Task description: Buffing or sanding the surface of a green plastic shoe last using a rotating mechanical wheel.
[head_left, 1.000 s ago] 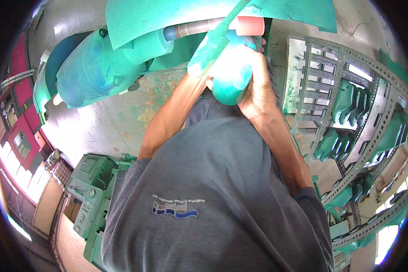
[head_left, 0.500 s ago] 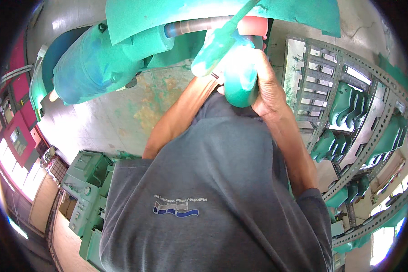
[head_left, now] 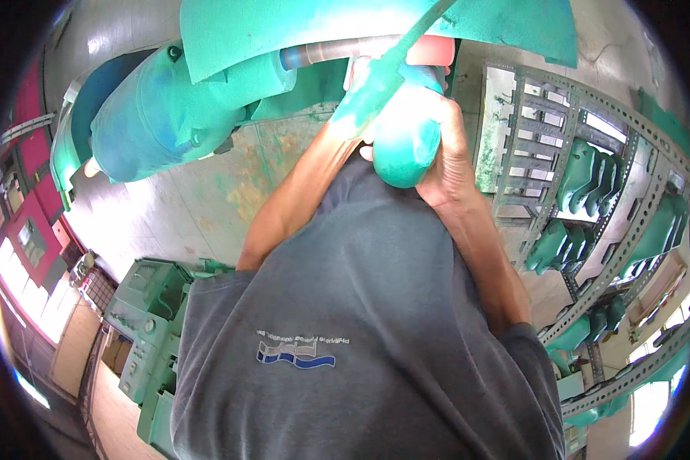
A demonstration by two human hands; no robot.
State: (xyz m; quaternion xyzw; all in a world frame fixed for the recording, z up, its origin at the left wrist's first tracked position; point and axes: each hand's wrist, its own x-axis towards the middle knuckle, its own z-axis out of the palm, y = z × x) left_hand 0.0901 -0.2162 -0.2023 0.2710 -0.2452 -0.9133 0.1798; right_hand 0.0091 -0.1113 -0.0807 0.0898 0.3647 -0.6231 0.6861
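Observation:
A smooth, rounded green piece point(head_left: 406, 157), washed out by glare at its upper end, is held in front of my chest. My right hand point(head_left: 454, 153) wraps its right side, thumb up along it and palm underneath. On the other side my left hand point(head_left: 351, 136) closes on the piece, mostly hidden behind a green tapered arm point(head_left: 397, 57) that crosses the view. Just beyond my hands is a pink-red cylinder point(head_left: 432, 50) on a dark metal shaft point(head_left: 337, 50). Whether the piece touches the cylinder is hidden.
A green hood point(head_left: 299, 27) overhangs the shaft; a large green motor housing point(head_left: 157, 115) sits left. A perforated metal rack point(head_left: 629, 115) on the right carries several green curved pieces point(head_left: 590, 180). Behind me at left stands a green machine point(head_left: 149, 322) with knobs.
The green piece and both hands have shifted slightly down, toward my chest. The piece is turned a little, and more of its rounded end faces me.

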